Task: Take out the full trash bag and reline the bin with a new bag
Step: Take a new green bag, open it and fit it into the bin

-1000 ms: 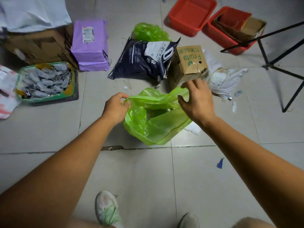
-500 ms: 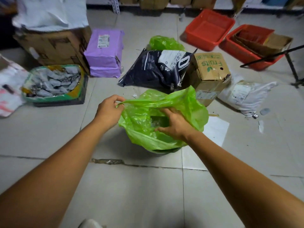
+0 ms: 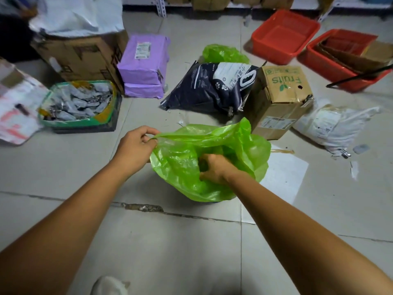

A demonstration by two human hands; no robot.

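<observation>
The green bag [image 3: 212, 165] billows over the mostly hidden bin [image 3: 209, 202] at floor centre, with a tied green bag [image 3: 223, 53] at twelve o'clock; it looks thin, limp, light and slippery, best taken at the rim. The left hand [image 3: 136, 145] has its grip pinched on the rim at nine o'clock, while the right hand [image 3: 214, 169] has its grip bunched on film inside

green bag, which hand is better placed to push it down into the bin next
Probably the right hand: it is already inside the green bag, fingers pressed into the plastic. The left hand pinches the bag's rim outside and is better kept there, holding the mouth open.
</observation>
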